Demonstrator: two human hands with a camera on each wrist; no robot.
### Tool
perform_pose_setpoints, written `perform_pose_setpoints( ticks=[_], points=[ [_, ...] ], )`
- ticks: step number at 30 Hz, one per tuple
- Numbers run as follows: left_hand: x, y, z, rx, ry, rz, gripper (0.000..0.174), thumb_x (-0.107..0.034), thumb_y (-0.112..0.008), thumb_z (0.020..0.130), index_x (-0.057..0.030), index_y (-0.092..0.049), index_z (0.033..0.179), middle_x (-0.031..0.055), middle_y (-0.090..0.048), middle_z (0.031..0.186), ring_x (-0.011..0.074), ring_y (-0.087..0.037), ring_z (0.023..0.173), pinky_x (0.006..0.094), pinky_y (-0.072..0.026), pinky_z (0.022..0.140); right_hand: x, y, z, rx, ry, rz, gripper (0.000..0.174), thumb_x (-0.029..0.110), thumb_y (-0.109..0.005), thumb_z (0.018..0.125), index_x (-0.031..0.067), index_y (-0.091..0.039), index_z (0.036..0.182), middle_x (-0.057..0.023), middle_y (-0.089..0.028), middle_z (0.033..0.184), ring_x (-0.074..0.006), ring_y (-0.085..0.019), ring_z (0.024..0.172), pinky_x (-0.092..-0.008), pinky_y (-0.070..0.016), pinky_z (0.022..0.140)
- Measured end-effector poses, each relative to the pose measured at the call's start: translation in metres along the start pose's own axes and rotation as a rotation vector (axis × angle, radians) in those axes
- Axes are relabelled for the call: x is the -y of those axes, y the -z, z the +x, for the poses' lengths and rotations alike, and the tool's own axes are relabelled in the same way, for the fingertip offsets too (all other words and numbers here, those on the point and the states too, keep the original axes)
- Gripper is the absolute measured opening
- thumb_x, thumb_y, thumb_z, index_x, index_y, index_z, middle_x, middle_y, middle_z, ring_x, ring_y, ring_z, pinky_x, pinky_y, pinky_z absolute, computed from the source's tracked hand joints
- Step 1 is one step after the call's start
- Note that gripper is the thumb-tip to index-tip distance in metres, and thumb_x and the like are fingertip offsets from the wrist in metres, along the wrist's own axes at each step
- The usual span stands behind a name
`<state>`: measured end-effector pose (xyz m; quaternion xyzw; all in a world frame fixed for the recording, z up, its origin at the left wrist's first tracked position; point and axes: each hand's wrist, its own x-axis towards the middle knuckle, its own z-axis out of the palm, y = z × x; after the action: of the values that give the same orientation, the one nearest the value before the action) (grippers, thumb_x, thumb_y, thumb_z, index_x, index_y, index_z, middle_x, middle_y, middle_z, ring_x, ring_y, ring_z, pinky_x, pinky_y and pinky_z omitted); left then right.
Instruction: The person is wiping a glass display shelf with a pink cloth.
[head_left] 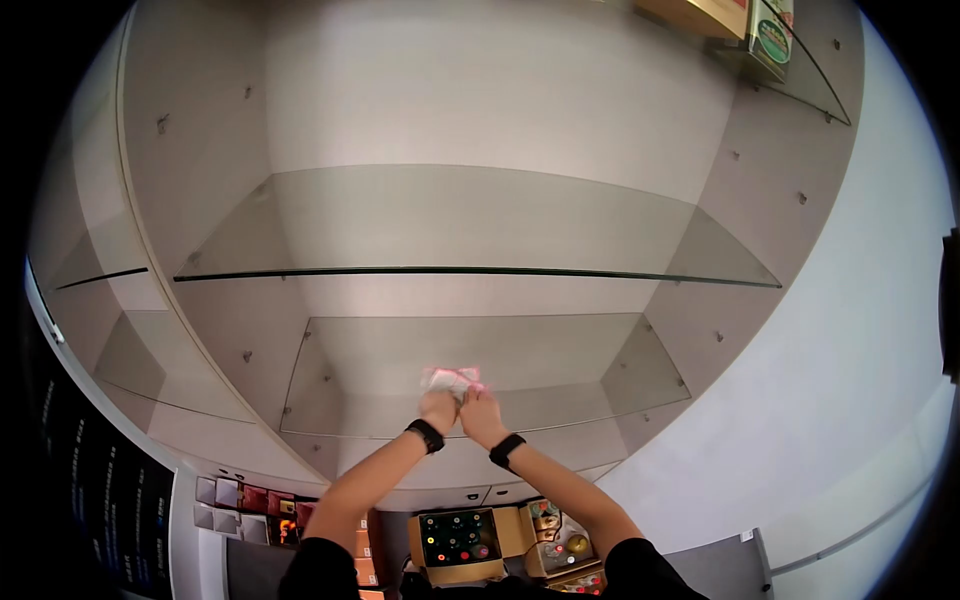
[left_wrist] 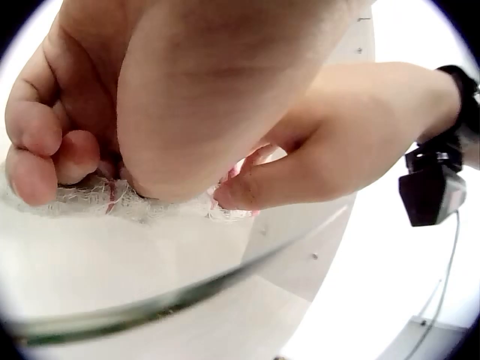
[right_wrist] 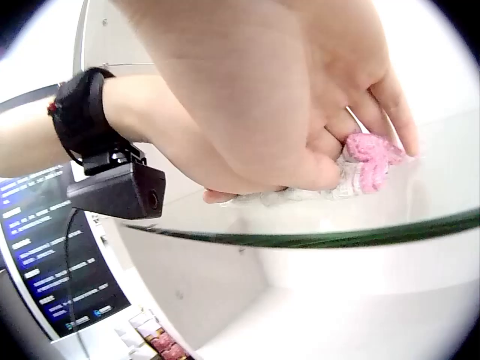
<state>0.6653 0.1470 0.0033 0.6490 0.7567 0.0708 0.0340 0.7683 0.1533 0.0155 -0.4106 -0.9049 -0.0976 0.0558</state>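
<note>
1. Both hands meet at the front of the lower glass shelf (head_left: 520, 345), on a small pink-and-white cloth (head_left: 450, 378) that lies bunched on the glass.
2. My left hand (head_left: 438, 408) has its fingers (left_wrist: 34, 161) curled down onto the cloth's white netted edge.
3. My right hand (head_left: 481, 416) pinches the pink part (right_wrist: 369, 159) between thumb and fingers.
4. I judge the work to be at an early or middle stage: the cloth is on the shelf and gripped, but crumpled, neither spread flat nor let go.
5. The upper glass shelf (head_left: 450, 220) is bare, and open boxes (head_left: 458, 540) sit below.
</note>
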Motion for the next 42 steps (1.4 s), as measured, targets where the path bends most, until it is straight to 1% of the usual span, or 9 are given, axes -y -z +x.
perform_pose_setpoints(
  ticks=[3, 12, 15, 23, 25, 30, 35, 38, 42],
  points=[
    [0.018, 0.021, -0.042, -0.095, -0.219, 0.068, 0.015, -0.015, -0.042, 0.066, -0.0023, -0.049, 0.069, 0.0122, -0.053, 0.067, 0.0227, -0.052, 0.064, 0.0306, -0.0406, 0.057, 0.012, -0.001, -0.015, -0.108, 0.195, -0.004, 0.037, 0.008, -0.045, 0.059, -0.0069, -0.04, 0.092, -0.019, -0.04, 0.097, -0.0278, -0.044, 0.081, -0.032, -0.038, 0.065],
    [0.052, -0.009, 0.033, -0.147, 0.204, -0.048, 0.016, -0.017, -0.041, 0.067, -0.0039, -0.049, 0.071, 0.0124, -0.053, 0.068, 0.0212, -0.053, 0.064, 0.0294, -0.0414, 0.055, 0.04, -0.027, 0.068, -0.235, -0.019, -0.046, 0.026, 0.011, -0.042, 0.064, -0.0054, -0.047, 0.084, -0.0162, -0.041, 0.092, -0.0277, -0.044, 0.075, -0.0317, -0.0378, 0.06],
    [0.055, -0.007, 0.039, -0.195, 0.283, 0.03, 0.016, -0.018, -0.042, 0.067, -0.0049, -0.05, 0.073, 0.012, -0.053, 0.07, 0.0204, -0.053, 0.067, 0.0283, -0.0415, 0.055, 0.046, -0.027, 0.079, -0.176, -0.114, -0.045, 0.024, 0.012, -0.043, 0.064, -0.003, -0.048, 0.082, -0.0154, -0.041, 0.091, -0.0273, -0.044, 0.075, -0.0318, -0.0378, 0.06],
    [0.047, 0.015, -0.009, 0.078, 0.112, 0.179, 0.018, -0.017, -0.041, 0.068, -0.0052, -0.051, 0.077, 0.0086, -0.053, 0.073, 0.0183, -0.052, 0.069, 0.0266, -0.0406, 0.058, 0.059, -0.019, 0.038, -0.003, 0.012, -0.134, 0.035, 0.014, -0.04, 0.067, -0.0058, -0.04, 0.096, -0.0213, -0.035, 0.104, -0.0309, -0.043, 0.083, -0.035, -0.0346, 0.07],
    [0.05, 0.019, 0.0, 0.105, 0.062, 0.24, 0.017, -0.016, -0.041, 0.068, -0.0062, -0.052, 0.075, 0.0076, -0.054, 0.073, 0.0177, -0.053, 0.068, 0.0262, -0.0407, 0.057, 0.057, -0.026, 0.049, 0.053, -0.038, -0.084, 0.038, 0.016, -0.037, 0.069, -0.004, -0.037, 0.101, -0.0159, -0.034, 0.107, -0.0303, -0.04, 0.089, -0.04, -0.0288, 0.074],
    [0.055, 0.026, 0.032, 0.143, 0.156, 0.21, 0.017, -0.017, -0.041, 0.067, -0.0116, -0.057, 0.068, 0.0044, -0.055, 0.073, 0.0165, -0.053, 0.068, 0.0265, -0.0417, 0.055, 0.047, -0.033, 0.088, 0.0, -0.056, -0.002, 0.037, 0.017, -0.037, 0.07, -0.0022, -0.037, 0.101, -0.0148, -0.033, 0.108, -0.0273, -0.041, 0.086, -0.0352, -0.0333, 0.068],
    [0.069, 0.011, 0.066, 0.117, 0.231, 0.209, 0.018, -0.018, -0.041, 0.068, -0.0108, -0.056, 0.072, 0.0046, -0.055, 0.073, 0.0171, -0.053, 0.068, 0.0271, -0.042, 0.056, 0.048, -0.04, 0.121, 0.027, -0.161, -0.023, 0.037, 0.019, -0.036, 0.071, -0.001, -0.036, 0.102, -0.0131, -0.03, 0.112, -0.0242, -0.043, 0.082, -0.0325, -0.0353, 0.062],
    [0.078, -0.016, 0.075, -0.179, 0.276, 0.131, 0.022, -0.026, -0.043, 0.067, -0.01, -0.055, 0.077, 0.005, -0.055, 0.07, 0.0194, -0.053, 0.066, 0.0278, -0.0416, 0.055, 0.051, -0.049, 0.127, 0.186, -0.332, 0.081, 0.042, 0.027, -0.023, 0.075, 0.004, -0.028, 0.11, -0.0114, -0.028, 0.114, -0.0271, -0.034, 0.098, -0.0375, -0.0291, 0.073],
    [0.051, 0.016, 0.049, 0.05, 0.208, 0.108, 0.021, -0.02, -0.042, 0.068, -0.0067, -0.052, 0.081, 0.0083, -0.054, 0.074, 0.0181, -0.052, 0.072, 0.027, -0.0408, 0.058, 0.049, -0.025, 0.088, 0.18, -0.344, -0.02, 0.037, 0.023, -0.032, 0.072, 0.0047, -0.038, 0.104, -0.0114, -0.038, 0.106, -0.0264, -0.037, 0.095, -0.0387, -0.0303, 0.071]
  ],
)
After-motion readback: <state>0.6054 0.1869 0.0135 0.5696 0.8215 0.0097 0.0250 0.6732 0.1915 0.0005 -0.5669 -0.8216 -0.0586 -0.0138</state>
